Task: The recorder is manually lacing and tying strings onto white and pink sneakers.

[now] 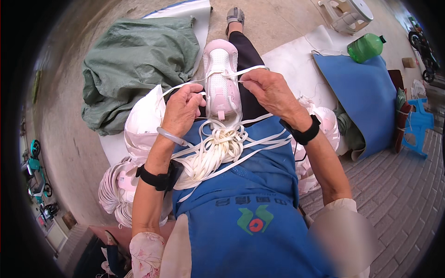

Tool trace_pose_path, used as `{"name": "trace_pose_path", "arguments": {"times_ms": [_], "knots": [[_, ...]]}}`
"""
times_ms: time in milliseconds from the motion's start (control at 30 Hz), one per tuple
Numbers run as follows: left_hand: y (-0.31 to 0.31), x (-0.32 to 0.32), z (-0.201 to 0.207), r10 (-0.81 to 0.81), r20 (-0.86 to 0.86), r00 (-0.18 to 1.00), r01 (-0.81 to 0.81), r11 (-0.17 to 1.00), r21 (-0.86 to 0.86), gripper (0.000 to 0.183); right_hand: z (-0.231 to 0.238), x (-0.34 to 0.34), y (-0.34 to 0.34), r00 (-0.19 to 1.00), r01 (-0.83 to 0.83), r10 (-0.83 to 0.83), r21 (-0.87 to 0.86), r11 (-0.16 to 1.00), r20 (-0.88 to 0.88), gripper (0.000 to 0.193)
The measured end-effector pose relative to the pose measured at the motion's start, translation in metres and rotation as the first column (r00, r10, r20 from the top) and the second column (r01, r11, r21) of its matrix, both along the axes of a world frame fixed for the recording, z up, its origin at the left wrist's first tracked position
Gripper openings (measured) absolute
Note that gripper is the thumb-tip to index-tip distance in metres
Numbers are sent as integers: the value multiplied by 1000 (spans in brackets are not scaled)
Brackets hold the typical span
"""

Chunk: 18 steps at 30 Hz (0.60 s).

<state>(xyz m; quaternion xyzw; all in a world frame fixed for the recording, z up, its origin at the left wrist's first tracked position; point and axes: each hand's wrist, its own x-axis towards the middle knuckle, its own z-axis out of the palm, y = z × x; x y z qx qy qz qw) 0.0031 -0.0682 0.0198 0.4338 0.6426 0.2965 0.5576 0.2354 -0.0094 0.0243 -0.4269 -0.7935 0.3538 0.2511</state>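
Observation:
A pink and white shoe upper [221, 78] lies lengthwise over my lap, with white lace crossing its front part. My left hand [184, 107] is beside its left edge, fingers pinched on a white shoelace [175, 88]. On the other side my right hand [269, 90] is closed on the lace too, and a strand runs from it back to the upper. A loose heap of white laces [218, 148] rests on my blue apron [241, 185], just below the shoe upper. Dark bands circle both my forearms.
More pink and white shoe uppers [121, 183] are stacked at my left, others [320, 125] at my right. A green woven sheet [139, 65] lies at the far left. At the right are a blue board [357, 97], a green bottle [366, 47], a white stool [347, 16] and a blue stool [417, 125].

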Motion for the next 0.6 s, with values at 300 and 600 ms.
{"name": "trace_pose_path", "arguments": {"times_ms": [300, 600], "knots": [[15, -20, -39, -64, -141, 988, 43, 988, -150, 22, -37, -33, 31, 976, 85, -59, -114, 990, 210, 17], [11, -11, -38, -98, -451, 887, 194, 966, 173, 28, -24, -19, 34, 938, -158, 14, 392, 906, 345, 5]]}}
